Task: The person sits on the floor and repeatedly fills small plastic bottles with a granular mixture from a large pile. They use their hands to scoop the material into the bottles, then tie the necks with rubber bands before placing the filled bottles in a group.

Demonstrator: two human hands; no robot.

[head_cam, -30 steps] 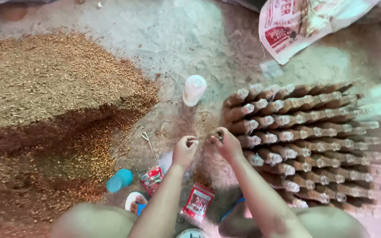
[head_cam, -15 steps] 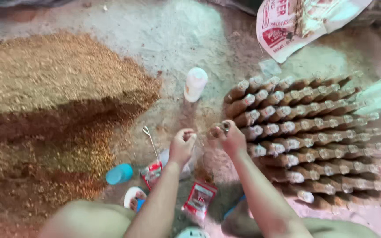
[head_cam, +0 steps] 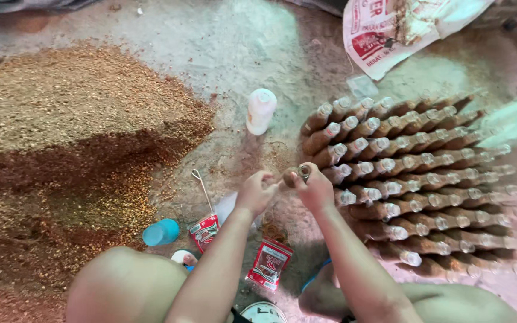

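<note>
The right hand (head_cam: pixel 315 190) is closed around a small brown filled bottle (head_cam: pixel 299 174), gripping it near the neck with its pale mouth turned up toward the camera. The left hand (head_cam: pixel 257 191) is pinched shut at the same bottle, fingertips meeting at its other end; whether it holds something small of its own is too blurred to tell. The bottle sits between both hands, just beside the near-left edge of the stacked bottles (head_cam: pixel 414 179).

It looks rigid and probably glass, so likely breakable and a little slick; packed full, it should feel fairly heavy for its size. The neck and the body seem the safest places to hold.

Beyond the stack's left side stands a white plastic bottle (head_cam: pixel 261 111). Nearer the person than that lie red sachets (head_cam: pixel 269 263), a thin metal wire tool (head_cam: pixel 202 190) and a blue cap (head_cam: pixel 161 232). Far to the stack's left spreads a heap of brown grain (head_cam: pixel 73 137) on the rough concrete floor (head_cam: pixel 222 36). Behind the stack lies a printed sack (head_cam: pixel 390 30).
</note>
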